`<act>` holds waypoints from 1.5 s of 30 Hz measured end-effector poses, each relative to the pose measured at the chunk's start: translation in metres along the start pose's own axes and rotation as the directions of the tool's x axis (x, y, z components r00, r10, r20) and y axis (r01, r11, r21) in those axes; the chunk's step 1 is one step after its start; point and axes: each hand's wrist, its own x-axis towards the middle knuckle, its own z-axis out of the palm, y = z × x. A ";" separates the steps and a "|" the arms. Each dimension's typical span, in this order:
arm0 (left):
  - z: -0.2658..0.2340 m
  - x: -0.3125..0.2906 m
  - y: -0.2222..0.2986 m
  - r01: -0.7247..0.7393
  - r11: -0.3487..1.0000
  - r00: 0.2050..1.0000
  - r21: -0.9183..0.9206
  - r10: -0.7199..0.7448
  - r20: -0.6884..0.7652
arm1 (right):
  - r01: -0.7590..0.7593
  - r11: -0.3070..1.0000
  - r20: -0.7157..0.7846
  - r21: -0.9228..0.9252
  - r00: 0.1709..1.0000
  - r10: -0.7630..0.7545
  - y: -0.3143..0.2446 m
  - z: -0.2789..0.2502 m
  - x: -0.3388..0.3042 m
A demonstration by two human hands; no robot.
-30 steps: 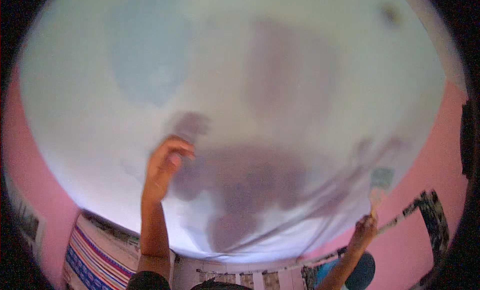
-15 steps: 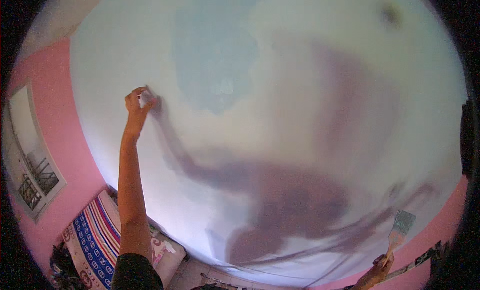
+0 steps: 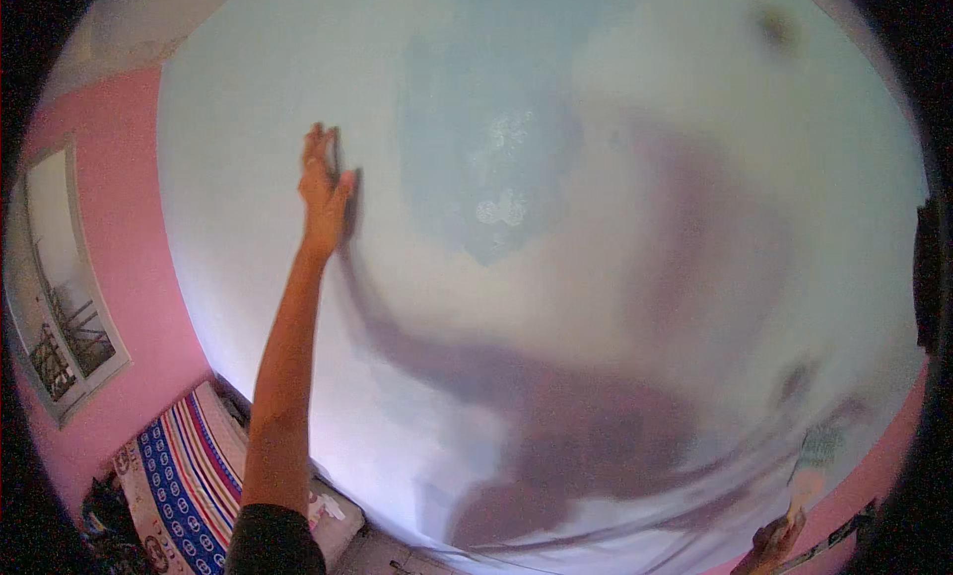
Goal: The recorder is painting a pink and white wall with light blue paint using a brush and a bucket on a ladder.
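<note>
My left hand [image 3: 323, 188] is raised against a pale wall [image 3: 233, 227], its thumb spread away from the fingers and no object visible in it. To its right, a light-blue painted patch [image 3: 486, 158] shows shiny, wet-looking spots. Low at the right, my right hand [image 3: 772, 547] grips the handle of a paintbrush [image 3: 811, 484], bristles up. The brush is a little blurred, and its bristles have a grey-green tint. Whether the bristles touch the wall I cannot tell. Shadows of my arms and body fall across the wall.
A bed or mattress with a blue, white and red striped cover [image 3: 189, 486] lies at the lower left. Beyond it, a pink wall [image 3: 144, 267] holds a window [image 3: 69, 307]. A dark object [image 3: 928, 277] stands at the right edge.
My left hand has moved right and up along the wall, and its thumb and fingers have spread from a pinch-like curl. The right hand and paintbrush have shifted slightly right and down.
</note>
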 end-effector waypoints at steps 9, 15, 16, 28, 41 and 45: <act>0.029 0.001 0.025 0.054 0.975 0.994 0.215 -0.032 -0.102 | 0.814 0.578 0.566 -0.057 0.503 -0.654 -0.142 0.208 0.039; 0.008 -0.008 0.014 0.085 0.962 0.994 0.258 -0.063 -0.092 | 0.997 -0.046 0.446 -0.069 -0.011 -0.895 -0.273 0.374 0.007; 0.015 -0.003 0.018 0.065 0.971 0.994 0.228 -0.045 -0.095 | 0.991 -0.113 0.399 -0.066 -0.077 -0.914 -0.287 0.391 0.008; 0.013 -0.002 0.022 0.080 0.978 0.993 0.192 -0.062 -0.096 | 0.978 -0.206 0.684 -0.039 -0.125 -0.719 -0.382 0.456 -0.019; 0.012 -0.001 0.017 0.095 0.965 0.993 0.245 -0.074 -0.095 | 0.959 -0.283 0.579 0.009 -0.236 -0.780 -0.396 0.457 -0.009; 0.009 0.002 0.025 0.098 0.971 0.993 0.218 -0.079 -0.091 | 0.991 -0.051 0.411 0.126 -0.099 -0.906 -0.386 0.477 -0.026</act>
